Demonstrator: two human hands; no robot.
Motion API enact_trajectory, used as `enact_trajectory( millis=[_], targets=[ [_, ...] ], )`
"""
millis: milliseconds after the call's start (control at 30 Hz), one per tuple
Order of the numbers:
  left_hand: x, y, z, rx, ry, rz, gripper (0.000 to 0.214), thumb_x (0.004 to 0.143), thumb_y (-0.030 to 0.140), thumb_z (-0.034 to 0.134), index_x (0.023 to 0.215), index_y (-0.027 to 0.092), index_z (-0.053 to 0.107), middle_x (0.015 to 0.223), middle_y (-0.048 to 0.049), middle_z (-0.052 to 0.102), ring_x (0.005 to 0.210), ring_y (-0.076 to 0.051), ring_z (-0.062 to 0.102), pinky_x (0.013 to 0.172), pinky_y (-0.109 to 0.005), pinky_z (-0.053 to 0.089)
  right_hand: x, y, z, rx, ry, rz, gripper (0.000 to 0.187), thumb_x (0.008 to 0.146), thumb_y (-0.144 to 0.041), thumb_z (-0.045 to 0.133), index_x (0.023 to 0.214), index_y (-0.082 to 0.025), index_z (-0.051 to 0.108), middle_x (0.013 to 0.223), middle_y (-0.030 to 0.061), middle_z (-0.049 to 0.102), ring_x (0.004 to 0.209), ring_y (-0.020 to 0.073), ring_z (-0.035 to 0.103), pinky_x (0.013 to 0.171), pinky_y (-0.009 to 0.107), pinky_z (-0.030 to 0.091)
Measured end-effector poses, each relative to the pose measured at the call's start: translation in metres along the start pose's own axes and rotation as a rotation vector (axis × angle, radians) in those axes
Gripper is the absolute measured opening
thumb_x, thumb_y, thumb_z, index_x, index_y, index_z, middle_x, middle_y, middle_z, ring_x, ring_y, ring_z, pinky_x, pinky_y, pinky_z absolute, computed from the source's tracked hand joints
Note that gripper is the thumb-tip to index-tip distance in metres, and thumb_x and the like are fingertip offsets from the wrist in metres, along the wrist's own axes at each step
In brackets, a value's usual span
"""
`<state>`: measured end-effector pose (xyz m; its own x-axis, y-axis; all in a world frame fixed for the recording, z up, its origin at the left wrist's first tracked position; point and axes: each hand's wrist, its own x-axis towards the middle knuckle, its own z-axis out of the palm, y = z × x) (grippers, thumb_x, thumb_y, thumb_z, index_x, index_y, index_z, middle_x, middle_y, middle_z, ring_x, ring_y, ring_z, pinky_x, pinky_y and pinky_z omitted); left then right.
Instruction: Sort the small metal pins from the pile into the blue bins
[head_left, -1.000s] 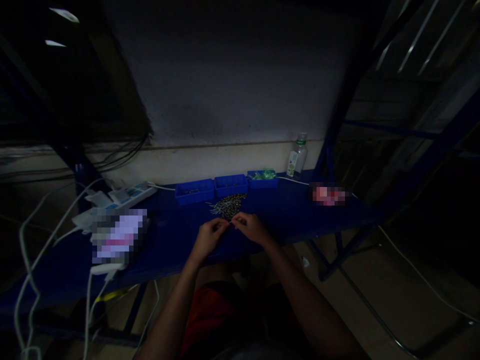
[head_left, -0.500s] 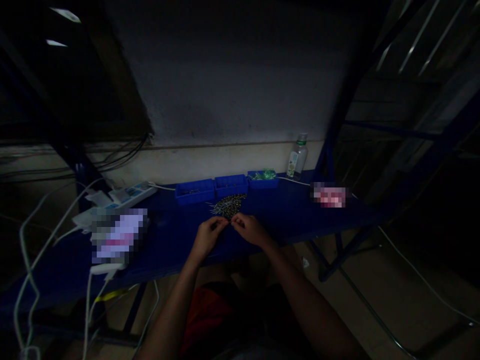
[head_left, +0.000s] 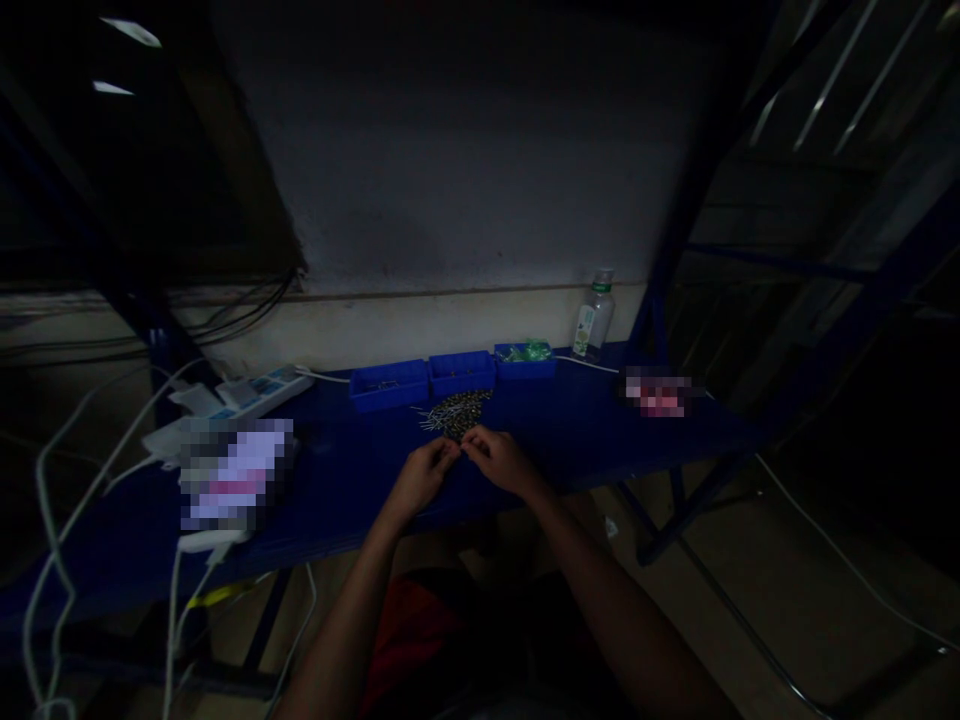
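A pile of small thin metal pins with dark, brownish heads lies on the blue table, just beyond my hands. My left hand is at the near edge of the pile, its thumb and fingers pinched together. Facing it, my right hand is pinched too, with its fingertips almost meeting those of the left. Whatever sits between the fingertips is too small and dark to make out.
Behind the pile stand a left blue bin, a middle blue bin and a right blue bin with green plastic. A clear bottle stands against the wall. At left are a power strip, cables and a blurred-out object.
My left hand has turned slightly, its fingers closing nearer to my right fingertips. My right hand stays almost where it was, and the pile looks much the same.
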<state>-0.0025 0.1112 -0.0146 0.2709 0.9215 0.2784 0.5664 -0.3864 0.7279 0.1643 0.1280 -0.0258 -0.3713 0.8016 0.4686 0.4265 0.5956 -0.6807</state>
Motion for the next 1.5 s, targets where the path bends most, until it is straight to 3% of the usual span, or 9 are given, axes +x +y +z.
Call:
enact_trajectory(
  millis=[233,433,767,1067,1500],
  targets=[
    [-0.0029,-0.0001,-0.0027,-0.015,0.115,-0.03,0.027,0.082,0.038,0.043,0.084,0.016,0.058,0.081,-0.0038,0.062,0.077,-0.018,0.056,0.071,-0.025,0.041,0.0006,0.0037,0.0033,-0.032,-0.038,0.03,0.012,0.084,-0.025,0.047,0.088,-0.02,0.057,0.071,-0.0009,0.062,0.065,0.011,0.057,0.062,0.02,0.04],
    [-0.005,0.0026,-0.0027,-0.074,0.064,0.001,0.027,0.081,0.039,0.045,0.083,0.016,0.06,0.08,-0.0033,0.062,0.077,-0.018,0.056,0.074,-0.026,0.042,0.0,0.0046,0.0054,-0.044,-0.107,-0.005,0.008,0.081,-0.023,0.052,0.084,-0.021,0.059,0.075,-0.0006,0.064,0.067,0.0112,0.058,0.062,0.019,0.04],
    [-0.0033,-0.0025,-0.0016,-0.078,0.151,-0.041,0.028,0.08,0.039,0.046,0.084,0.016,0.06,0.081,-0.0034,0.063,0.075,-0.017,0.057,0.07,-0.025,0.043,0.001,0.0053,0.0046,-0.023,-0.032,0.02,0.011,0.084,-0.023,0.047,0.088,-0.02,0.057,0.07,-0.0016,0.061,0.062,0.0104,0.056,0.059,0.019,0.038],
    [-0.0018,-0.003,-0.0006,-0.023,0.045,-0.014,0.025,0.078,0.036,0.049,0.084,0.016,0.063,0.077,-0.0028,0.064,0.071,-0.016,0.058,0.065,-0.024,0.042,0.0013,0.0023,0.0008,-0.009,0.008,0.032,0.015,0.087,-0.026,0.041,0.091,-0.021,0.054,0.074,-0.0005,0.061,0.069,0.0115,0.058,0.066,0.02,0.04],
    [-0.002,-0.0032,0.0003,0.046,-0.006,0.002,0.028,0.081,0.037,0.044,0.083,0.015,0.062,0.074,-0.0017,0.063,0.068,-0.015,0.056,0.063,-0.023,0.04,0.0002,0.0027,0.0015,0.016,-0.019,-0.003,0.013,0.085,-0.026,0.045,0.091,-0.02,0.055,0.074,-0.001,0.062,0.067,0.0107,0.058,0.063,0.019,0.04]
  ],
)
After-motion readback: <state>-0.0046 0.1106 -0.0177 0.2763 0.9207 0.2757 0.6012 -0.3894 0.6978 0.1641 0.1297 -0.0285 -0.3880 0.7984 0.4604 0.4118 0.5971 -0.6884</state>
